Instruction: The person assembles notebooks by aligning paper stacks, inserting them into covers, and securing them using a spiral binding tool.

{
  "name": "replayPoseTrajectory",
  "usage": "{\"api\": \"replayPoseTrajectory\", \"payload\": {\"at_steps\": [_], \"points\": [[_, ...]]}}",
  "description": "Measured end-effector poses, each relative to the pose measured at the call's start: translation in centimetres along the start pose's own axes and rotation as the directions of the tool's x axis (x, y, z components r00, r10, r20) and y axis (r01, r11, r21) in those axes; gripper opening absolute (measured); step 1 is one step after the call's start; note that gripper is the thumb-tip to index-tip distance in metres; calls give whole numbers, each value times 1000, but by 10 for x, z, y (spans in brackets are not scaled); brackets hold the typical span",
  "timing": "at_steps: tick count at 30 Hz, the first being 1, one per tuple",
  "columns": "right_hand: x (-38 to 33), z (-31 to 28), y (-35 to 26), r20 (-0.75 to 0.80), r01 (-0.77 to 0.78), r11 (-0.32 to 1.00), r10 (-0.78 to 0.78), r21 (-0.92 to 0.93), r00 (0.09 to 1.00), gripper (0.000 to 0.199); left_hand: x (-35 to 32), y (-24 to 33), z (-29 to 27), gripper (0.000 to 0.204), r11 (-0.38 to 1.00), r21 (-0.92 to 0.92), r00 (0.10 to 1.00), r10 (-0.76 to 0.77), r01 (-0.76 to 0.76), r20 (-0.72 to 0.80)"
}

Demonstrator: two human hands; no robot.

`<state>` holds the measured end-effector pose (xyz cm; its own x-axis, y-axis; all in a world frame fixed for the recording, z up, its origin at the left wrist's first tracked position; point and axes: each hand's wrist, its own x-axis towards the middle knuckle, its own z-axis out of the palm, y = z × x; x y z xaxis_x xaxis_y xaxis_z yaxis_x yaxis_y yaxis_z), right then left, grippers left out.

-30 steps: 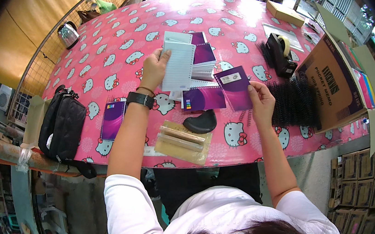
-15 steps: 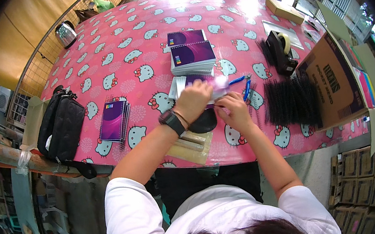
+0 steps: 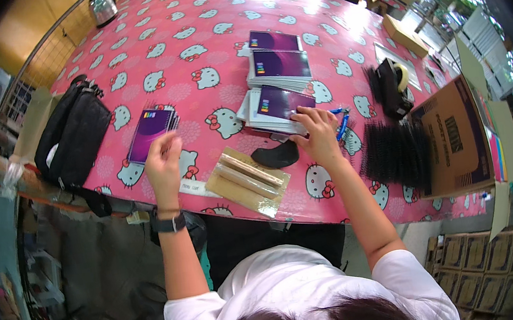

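The two hands are now well apart, whereas half a second ago they met over the middle of the table; the left hand (image 3: 163, 159) has swung to the person's left and now hangs at the near right corner of the purple notebooks (image 3: 149, 137), its fingers drawn narrow and loosely curled toward the thumb; whether it touches the notebooks or holds anything cannot be told; its forearm rises almost straight from the lower edge, with a dark wristwatch (image 3: 169, 223) at the wrist; the right hand (image 3: 320, 132) has moved forward onto the right edge of the nearest loose stack (image 3: 284, 101), pale sheets with a purple cover on top, which shows plainly where it was blurred and partly covered before; its fingers are slightly spread and bent over the cover's corner, the thumb lower, near the black pad (image 3: 276, 155), and whether they pinch the stack cannot be told; its forearm slants up and to the left from the elbow; the blue-handled pliers (image 3: 344, 126) lie just beside this hand; beyond the nearest stack a thicker purple-topped stack (image 3: 280, 65) lies as it did; the yellowish board (image 3: 249, 183), partly hidden by the left forearm earlier, is now uncovered, lying between the two forearms.
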<state>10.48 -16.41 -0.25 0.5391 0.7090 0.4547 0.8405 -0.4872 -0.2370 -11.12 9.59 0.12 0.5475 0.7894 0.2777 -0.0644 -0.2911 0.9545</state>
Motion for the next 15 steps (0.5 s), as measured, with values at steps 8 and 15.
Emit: {"api": "replayPoseTrajectory", "payload": {"at_steps": [8, 15], "points": [[67, 2, -19, 97, 228, 971, -234, 68, 967, 41, -55, -42, -6, 12, 997, 38, 989, -62, 67, -133], [89, 9, -28, 303, 253, 967, -248, 24, 920, 40, -70, -42, 14, 11, 974, 209, 980, 122, -87, -156]]}}
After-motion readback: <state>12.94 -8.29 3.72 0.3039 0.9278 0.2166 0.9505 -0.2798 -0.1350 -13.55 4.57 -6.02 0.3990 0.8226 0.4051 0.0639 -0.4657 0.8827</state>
